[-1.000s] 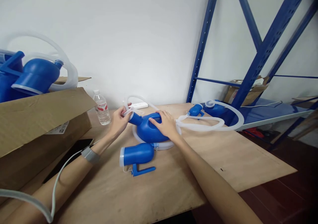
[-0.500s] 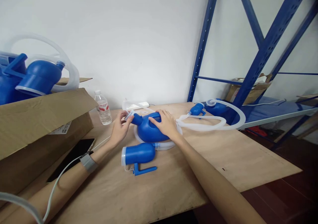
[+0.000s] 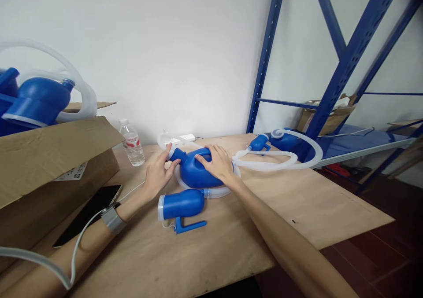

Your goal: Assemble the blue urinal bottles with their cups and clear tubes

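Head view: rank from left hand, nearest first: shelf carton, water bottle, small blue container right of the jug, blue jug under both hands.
1. Blue jug: its neck touches the left hand.
2. Water bottle: hand's left, toward the back.
3. Small blue container: right, past the jug.
4. Shelf carton: far right, off the table.

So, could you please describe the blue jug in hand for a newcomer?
On the wooden table, left of the blue metal rack, behind the cylindrical blue receptacle, is the rounded blue jug. Only this one has the left hand and right hand on it.
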Motion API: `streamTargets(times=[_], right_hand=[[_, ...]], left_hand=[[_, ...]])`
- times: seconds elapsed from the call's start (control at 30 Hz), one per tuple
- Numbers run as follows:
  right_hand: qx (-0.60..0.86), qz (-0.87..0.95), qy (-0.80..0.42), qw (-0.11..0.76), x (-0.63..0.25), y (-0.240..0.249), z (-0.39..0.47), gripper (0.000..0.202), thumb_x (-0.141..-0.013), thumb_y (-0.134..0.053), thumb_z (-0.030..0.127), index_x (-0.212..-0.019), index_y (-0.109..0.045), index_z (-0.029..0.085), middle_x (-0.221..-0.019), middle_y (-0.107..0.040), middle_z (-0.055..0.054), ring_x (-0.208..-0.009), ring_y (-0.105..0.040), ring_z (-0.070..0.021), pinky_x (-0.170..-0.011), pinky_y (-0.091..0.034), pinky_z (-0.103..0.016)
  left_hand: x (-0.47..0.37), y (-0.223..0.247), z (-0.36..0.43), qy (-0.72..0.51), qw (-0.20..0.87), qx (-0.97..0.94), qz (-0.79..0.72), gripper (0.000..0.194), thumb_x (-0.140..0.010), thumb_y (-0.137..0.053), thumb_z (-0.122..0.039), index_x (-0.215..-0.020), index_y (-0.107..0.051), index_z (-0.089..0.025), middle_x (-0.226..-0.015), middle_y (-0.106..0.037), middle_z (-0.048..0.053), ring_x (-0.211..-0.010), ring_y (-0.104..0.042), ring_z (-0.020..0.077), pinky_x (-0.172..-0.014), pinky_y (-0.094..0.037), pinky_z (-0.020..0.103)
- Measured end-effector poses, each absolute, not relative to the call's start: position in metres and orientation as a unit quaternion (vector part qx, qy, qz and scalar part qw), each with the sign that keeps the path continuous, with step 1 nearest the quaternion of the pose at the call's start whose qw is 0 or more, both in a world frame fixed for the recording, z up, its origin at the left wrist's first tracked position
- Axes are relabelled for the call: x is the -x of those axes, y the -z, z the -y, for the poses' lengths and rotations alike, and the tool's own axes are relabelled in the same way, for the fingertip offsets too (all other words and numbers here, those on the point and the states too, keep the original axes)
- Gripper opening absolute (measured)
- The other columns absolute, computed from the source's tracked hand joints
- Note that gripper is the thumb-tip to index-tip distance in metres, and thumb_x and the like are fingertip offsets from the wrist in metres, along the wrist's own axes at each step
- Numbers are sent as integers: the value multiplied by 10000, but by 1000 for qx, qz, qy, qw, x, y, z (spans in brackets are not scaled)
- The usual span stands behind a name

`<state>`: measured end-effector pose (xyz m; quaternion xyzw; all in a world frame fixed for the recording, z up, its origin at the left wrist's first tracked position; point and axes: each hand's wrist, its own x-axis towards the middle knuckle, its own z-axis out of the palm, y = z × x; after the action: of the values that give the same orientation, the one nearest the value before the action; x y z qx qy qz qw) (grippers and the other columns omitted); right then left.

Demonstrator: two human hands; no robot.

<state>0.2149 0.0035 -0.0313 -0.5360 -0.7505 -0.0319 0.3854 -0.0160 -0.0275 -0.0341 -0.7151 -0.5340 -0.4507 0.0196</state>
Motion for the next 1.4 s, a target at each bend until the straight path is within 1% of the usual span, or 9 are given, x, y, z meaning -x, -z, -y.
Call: streamTargets(times=[0.2,0.33,0.47,0.63,0.77,0.93,1.1,1.27,1.4], right_hand=[[543,752,30,372,-215,27,-2,489,-947,-583,619,-1218,-649,218,-1220,-697,-117,-1192,-597,-310,-1034,-408,-449],[548,750,35,369,-214,28,-2,492,-946,-572,636,-1196,-644,219,-1209,-701,-109,-1176,-605,-302,-1026,-410,-439],[544,750,48,373,-214,29,-2,508,-951,-542,658,-1194,-634,221,-1201,-698,-109,-1164,-610,-305,-1008,-421,-432],[542,750,49,375,-215,29,0,487,-952,-557,638,-1186,-637,218,-1186,-699,-103,-1141,-617,-298,-995,-431,-420],[551,744,48,376,-215,27,2,475,-952,-570,622,-1185,-641,215,-1186,-700,-103,-1149,-611,-296,-1002,-428,-415],[548,748,43,371,-216,27,2,474,-955,-569,619,-1197,-640,219,-1191,-699,-105,-1159,-606,-296,-1015,-418,-417],[552,749,39,365,-216,27,2,483,-961,-549,627,-1208,-636,221,-1193,-696,-110,-1163,-604,-298,-1015,-418,-420],[567,750,22,339,-214,17,5,569,-942,-503,706,-1195,-634,213,-1220,-698,-127,-1172,-614,-310,-993,-437,-412],[595,756,-7,274,-210,-3,1,715,-882,-428,832,-1087,-687,198,-1145,-737,-162,-1119,-651,-353,-916,-469,-419]], left_hand=[[20,32,24,391,61,740,544,637,-961,-546,-505,-1519,-474,-207,-1117,-763,99,-874,-732,270,-866,-532,368],[22,7,36,275,120,747,593,672,-985,-482,-561,-1545,-440,-193,-921,-770,105,-866,-730,309,-775,-519,364],[13,-37,45,166,183,730,637,602,-1012,-329,-610,-1221,-736,-218,-850,-758,136,-865,-721,366,-710,-493,393],[-12,-61,15,246,117,778,566,499,-989,-392,-523,-959,-787,-219,-1158,-742,112,-1167,-620,317,-1001,-440,421],[-18,-58,-10,174,-32,805,566,365,-905,-479,-461,-763,-710,-216,-833,-750,27,-943,-673,249,-1149,-280,511],[-4,-52,-12,184,-37,828,528,243,-811,-507,-394,-714,-620,-202,-817,-735,43,-845,-659,238,-950,-424,402],[1,-46,-10,197,-5,841,504,309,-859,-458,-448,-697,-566,-209,-761,-695,65,-738,-607,230,-723,-396,330],[2,-41,-12,243,-37,843,479,402,-921,-427,-533,-710,-542,-210,-698,-649,26,-679,-560,196,-685,-350,309],[3,-33,-19,249,14,842,479,351,-913,-471,-476,-692,-533,-210,-685,-642,19,-685,-560,195,-717,-343,313]])
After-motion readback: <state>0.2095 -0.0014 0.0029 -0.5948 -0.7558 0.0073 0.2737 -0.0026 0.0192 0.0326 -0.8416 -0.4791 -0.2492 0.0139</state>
